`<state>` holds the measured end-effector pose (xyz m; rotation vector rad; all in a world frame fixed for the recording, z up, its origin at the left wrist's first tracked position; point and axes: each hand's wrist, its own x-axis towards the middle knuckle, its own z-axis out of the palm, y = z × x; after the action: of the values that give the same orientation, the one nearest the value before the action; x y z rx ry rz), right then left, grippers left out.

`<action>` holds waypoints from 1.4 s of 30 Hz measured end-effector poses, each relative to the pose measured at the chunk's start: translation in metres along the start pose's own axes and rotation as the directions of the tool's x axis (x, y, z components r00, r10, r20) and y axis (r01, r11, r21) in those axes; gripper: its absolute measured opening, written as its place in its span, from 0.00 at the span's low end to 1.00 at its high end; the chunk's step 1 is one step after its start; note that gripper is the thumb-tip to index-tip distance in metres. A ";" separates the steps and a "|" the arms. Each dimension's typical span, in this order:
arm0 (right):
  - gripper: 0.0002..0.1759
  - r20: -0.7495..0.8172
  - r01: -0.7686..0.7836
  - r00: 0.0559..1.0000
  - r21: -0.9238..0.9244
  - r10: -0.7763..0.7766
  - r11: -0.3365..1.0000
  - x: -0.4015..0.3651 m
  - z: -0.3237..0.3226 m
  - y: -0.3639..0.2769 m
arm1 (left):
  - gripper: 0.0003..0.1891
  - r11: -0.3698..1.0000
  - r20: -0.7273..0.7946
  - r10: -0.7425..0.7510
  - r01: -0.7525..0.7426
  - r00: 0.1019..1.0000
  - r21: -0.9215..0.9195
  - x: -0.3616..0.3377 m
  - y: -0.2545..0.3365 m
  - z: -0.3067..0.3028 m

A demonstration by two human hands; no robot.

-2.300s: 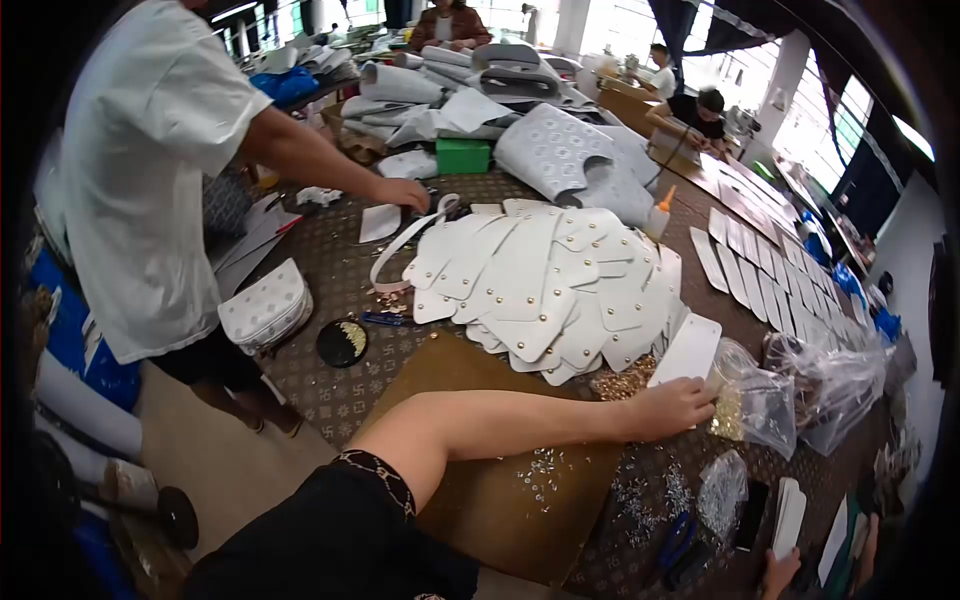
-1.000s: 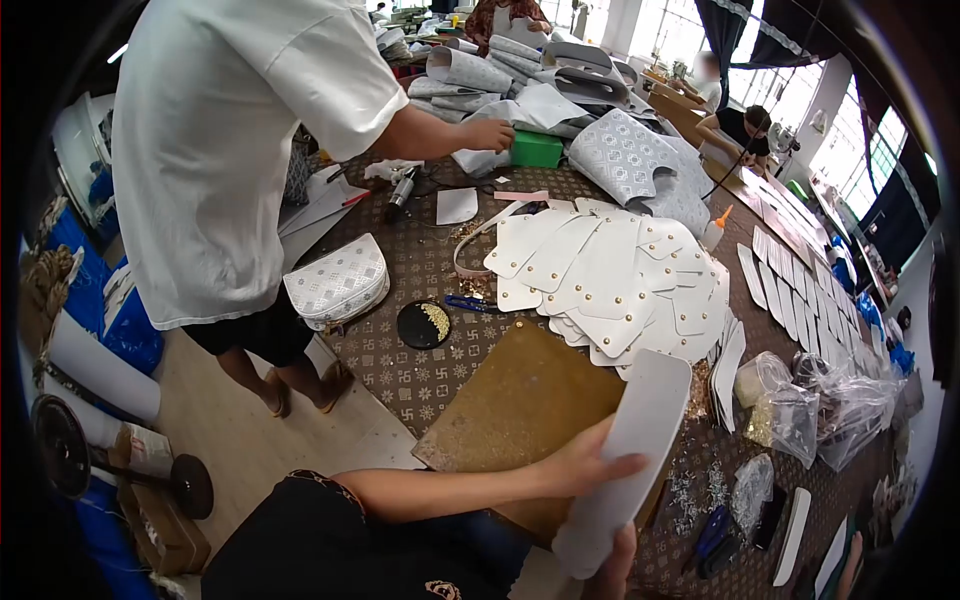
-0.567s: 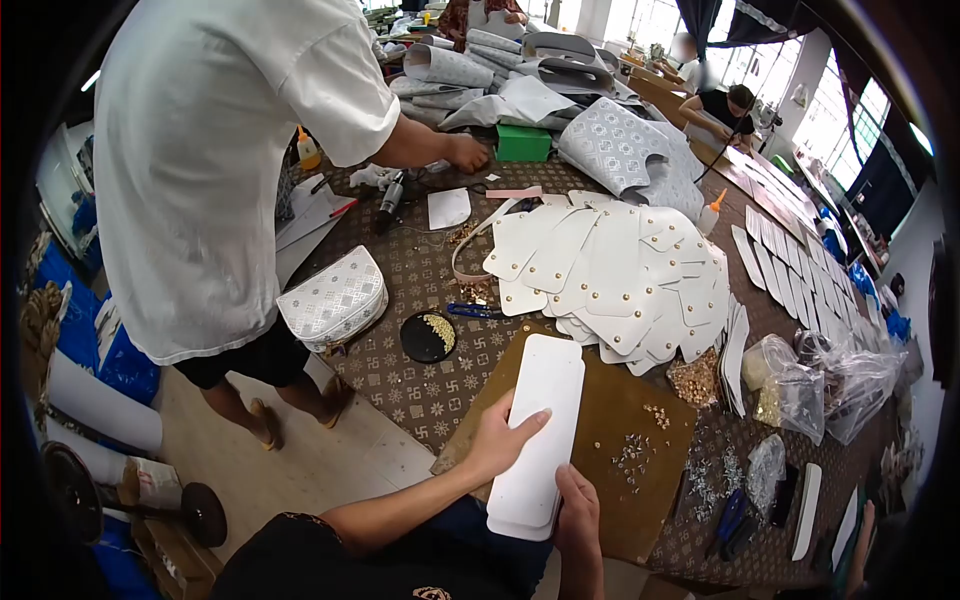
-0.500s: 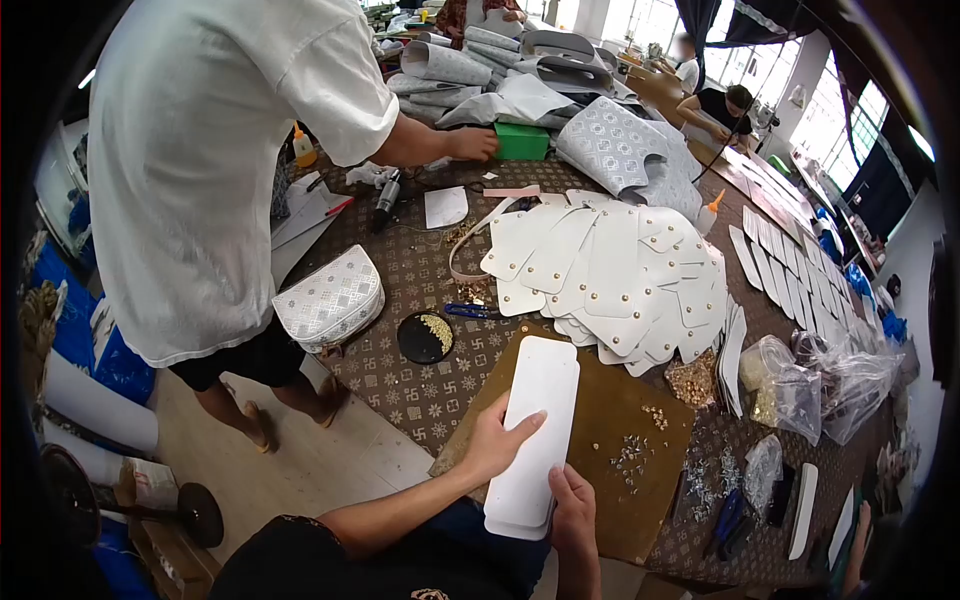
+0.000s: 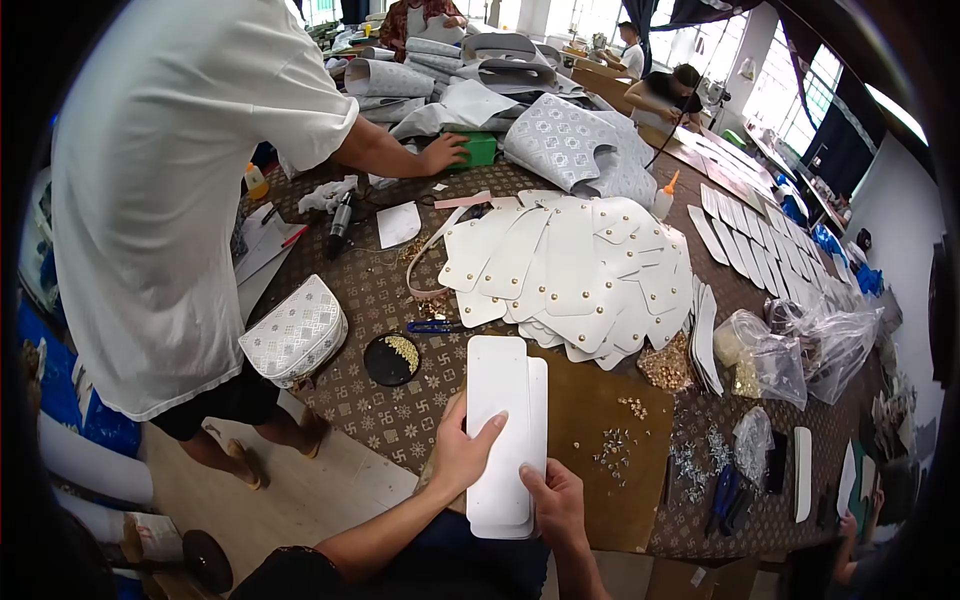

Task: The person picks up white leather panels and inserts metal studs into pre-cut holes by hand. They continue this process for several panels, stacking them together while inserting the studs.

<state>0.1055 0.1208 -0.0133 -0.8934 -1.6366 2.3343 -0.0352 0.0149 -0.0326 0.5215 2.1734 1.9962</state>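
Observation:
Several long white panels with rounded corners [image 5: 497, 380] are held upright in front of me, the front one offset to the left of those behind. My left hand [image 5: 466, 445] grips their left side, thumb lying across the front face. At the lower right edge, my right hand [image 5: 555, 500] pinches the panels between thumb and fingers. Behind them lies a brown board [image 5: 590, 400] with small metal rivets [image 5: 613, 452] scattered on it. Beyond the board spreads a pile of white panels with gold studs [image 5: 570, 270].
A black dish of gold studs [image 5: 391, 359], a patterned white bag [image 5: 297, 330] and a power tool [image 5: 340, 222] lie to the left. A person in white [image 5: 190, 200] reaches to a green box [image 5: 478, 150]. Plastic bags [image 5: 760, 355] and pliers [image 5: 722, 492] are right.
The view has turned slightly right. The held panels have shifted apart sideways, so the rear ones now show along the right edge. Both hands still hold them.

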 end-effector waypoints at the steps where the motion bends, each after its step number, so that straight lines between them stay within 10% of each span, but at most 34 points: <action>1: 0.14 -0.006 0.005 1.000 -0.009 -0.005 1.000 0.000 0.000 -0.001 | 0.25 1.000 -0.012 0.000 0.000 1.000 0.002 0.000 -0.002 0.000; 27: 0.19 0.011 0.092 0.996 -0.264 -0.092 0.960 -0.003 -0.007 -0.004 | 0.22 1.000 -0.026 0.002 -0.003 1.000 -0.027 0.000 -0.002 -0.006; 30: 0.20 -0.015 0.062 0.997 -0.494 -0.080 0.867 -0.003 -0.013 -0.019 | 0.22 0.999 -0.020 0.002 -0.003 1.000 -0.042 0.000 -0.003 -0.008; 32: 0.27 0.171 0.258 0.941 -0.922 -0.293 0.289 0.004 -0.012 -0.055 | 0.22 0.999 0.012 0.015 -0.015 1.000 -0.043 -0.001 -0.006 -0.006; 42: 0.36 0.036 0.275 0.767 -0.921 -0.640 0.278 0.229 -0.015 -0.270 | 0.24 0.996 0.004 0.083 -0.083 0.997 0.025 -0.003 -0.004 -0.004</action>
<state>-0.1276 0.3405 0.1387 -0.6848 -2.5036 0.6792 -0.0346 0.0098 -0.0362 0.6270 2.2132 2.0096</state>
